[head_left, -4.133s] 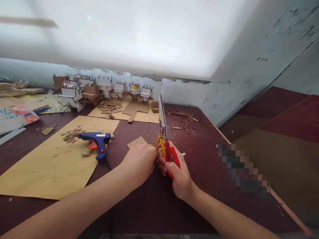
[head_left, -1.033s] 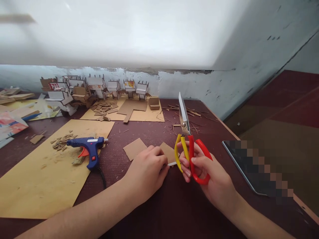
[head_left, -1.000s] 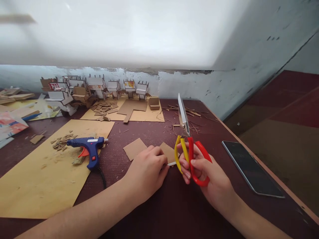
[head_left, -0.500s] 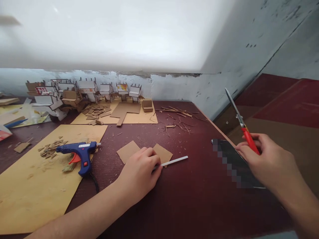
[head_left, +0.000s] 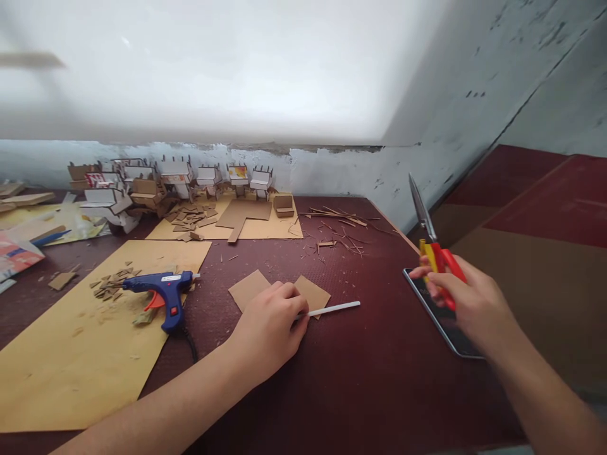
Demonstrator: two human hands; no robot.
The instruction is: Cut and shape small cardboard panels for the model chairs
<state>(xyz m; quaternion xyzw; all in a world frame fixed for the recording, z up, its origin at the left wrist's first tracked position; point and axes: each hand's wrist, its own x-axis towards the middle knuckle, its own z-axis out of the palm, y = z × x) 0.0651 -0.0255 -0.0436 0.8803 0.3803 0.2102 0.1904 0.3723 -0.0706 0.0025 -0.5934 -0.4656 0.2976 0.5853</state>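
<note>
My left hand [head_left: 274,318] rests on the dark red table, fingers pinched around one end of a thin white stick [head_left: 337,308] that points right. Two tan cardboard squares, a left piece [head_left: 249,289] and a right piece [head_left: 314,294], lie partly behind this hand. On the right, my right hand [head_left: 467,300] grips scissors [head_left: 423,212] by their red and yellow handles, blades pointing up and away. Below that hand lies a dark phone [head_left: 443,322] on the table, partly covered by it.
A blue glue gun [head_left: 165,291] lies on a yellow sheet [head_left: 95,366] beside small cardboard scraps [head_left: 111,284]. Several small cardboard models [head_left: 175,174] stand along the wall. A T-shaped cardboard piece [head_left: 244,215] and thin offcuts [head_left: 339,218] are at the back.
My right hand has moved left with the scissors and turned them, so the yellow handle now shows. My left hand keeps its hold on the white stick. The view has shifted slightly.
</note>
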